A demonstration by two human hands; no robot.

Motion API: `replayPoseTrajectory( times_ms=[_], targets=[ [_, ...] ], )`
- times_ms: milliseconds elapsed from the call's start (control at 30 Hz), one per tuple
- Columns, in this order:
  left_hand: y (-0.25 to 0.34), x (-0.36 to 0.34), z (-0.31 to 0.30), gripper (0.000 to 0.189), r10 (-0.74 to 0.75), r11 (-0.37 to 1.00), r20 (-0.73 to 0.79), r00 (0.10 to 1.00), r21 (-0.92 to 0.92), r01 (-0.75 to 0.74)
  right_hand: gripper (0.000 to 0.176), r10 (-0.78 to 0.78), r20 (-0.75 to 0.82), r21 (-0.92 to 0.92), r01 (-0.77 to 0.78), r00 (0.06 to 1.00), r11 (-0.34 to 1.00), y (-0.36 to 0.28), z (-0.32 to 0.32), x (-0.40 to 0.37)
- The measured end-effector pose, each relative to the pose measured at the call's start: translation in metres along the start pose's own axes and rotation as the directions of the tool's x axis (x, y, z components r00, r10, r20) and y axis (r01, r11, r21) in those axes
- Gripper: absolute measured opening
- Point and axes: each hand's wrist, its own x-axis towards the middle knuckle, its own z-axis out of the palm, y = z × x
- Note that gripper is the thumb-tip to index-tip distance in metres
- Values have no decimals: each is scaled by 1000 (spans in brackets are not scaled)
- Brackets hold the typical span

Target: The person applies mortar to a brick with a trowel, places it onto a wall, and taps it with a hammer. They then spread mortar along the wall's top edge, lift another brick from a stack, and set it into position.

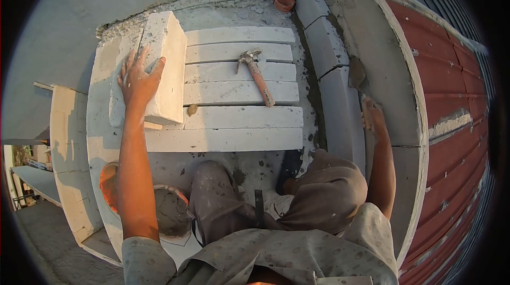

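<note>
My left hand [140, 79] lies with fingers spread on a white block [169, 67] at the left end of a row of pale blocks [241, 92]. In my right hand [373, 115] is the handle of a trowel [357, 74], its blade up against the grey wall on the right. Beside the trowel, a line of laid blocks [340, 104] runs along the foot of that wall. A claw hammer [256, 77] with a worn reddish handle rests on the pale blocks between my hands.
A bucket of grey mortar [172, 211] stands by my left knee, with an orange container [109, 185] next to it. A small orange pot [284, 2] sits at the far end. Beyond the right wall [390, 62] is a red metal roof [451, 104].
</note>
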Motion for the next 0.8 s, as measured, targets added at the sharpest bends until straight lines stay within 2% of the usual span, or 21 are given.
replayPoseTrajectory(
  times_ms=[33,133,233,300,367,400,433,467,500,533,567,633,667,733,800],
  targets=[
    [1,0,0,68,5,1000,-5,1000,4,-5,44,32,-24,3,-32,999,999,15,-8,-18],
    [0,-2,-2,68,2,1000,-4,1000,-25,-2,49,-170,-38,-184,160,985,970,31,-29,-62],
    [-1,-1,0,68,11,999,-6,1000,-44,-11,53,-396,-165,-188,365,903,912,5,-43,-98],
    [-4,-1,6,62,62,992,-100,993,-107,-73,52,-510,-239,-155,486,827,860,-20,-53,-123],
    [-18,4,9,52,172,868,-309,936,-402,-292,52,-631,-289,-139,621,719,771,-31,-32,-118],
    [-21,-5,2,44,172,838,-490,855,-383,-388,53,-680,-312,-139,676,663,723,-19,-29,-96],
    [-25,-22,-18,43,188,840,-517,835,-355,-409,53,-531,-190,-93,524,825,847,-20,-28,-83],
    [-34,-41,-38,43,201,803,-549,811,-382,-458,54,-349,-56,-104,342,935,934,-20,-28,-68],
    [-49,-65,-58,41,210,822,-575,791,-334,-461,53,-22,51,-81,26,998,996,-16,-38,-44],
    [-77,-94,-73,41,173,827,-554,814,-368,-426,53,-222,-6,-264,212,975,941,1,-35,-41],
    [-101,-112,-90,42,127,826,-571,811,-392,-405,52,-271,-45,-164,260,962,951,4,-36,-43],
    [-162,-175,-109,42,-118,864,-504,856,-476,-162,48,-387,-127,-174,364,913,915,-19,-31,-83],
    [-192,-202,-118,43,-213,856,-470,857,-512,-69,47,-435,-41,-129,426,900,895,-31,-26,-98],
    [-252,-262,-112,46,-450,835,-396,800,-504,221,45,-527,103,-23,532,844,847,-54,-23,-125],
    [-311,-330,-83,50,-568,800,-384,728,-464,380,45,-638,314,128,635,703,762,-84,-1,-164]
  ],
)
